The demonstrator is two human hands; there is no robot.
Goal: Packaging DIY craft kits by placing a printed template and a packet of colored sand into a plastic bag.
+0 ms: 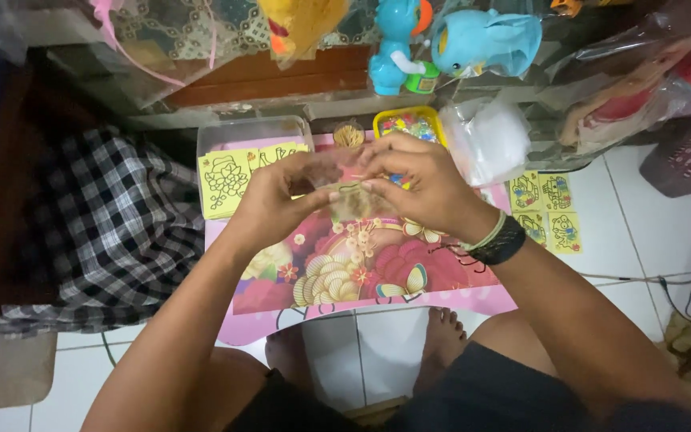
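Observation:
Both my hands meet above a small pink table (473, 298) with a flowered top. My left hand (275, 198) and my right hand (421, 182) together pinch a small clear plastic bag (344, 186) with something pale inside it; the contents are too blurred to name. My right wrist wears dark and pale bands (496, 242). My bare feet (441, 332) rest on the white tiles under the table.
A clear tray (251, 130) with yellow outline picture cards (229, 180) stands at the table's far left. A yellow box of coloured bits (409, 122), a white plastic bag (485, 142) and more yellow cards (549, 210) lie right. Checked cloth (113, 216) lies left; blue toys (457, 40) hang behind.

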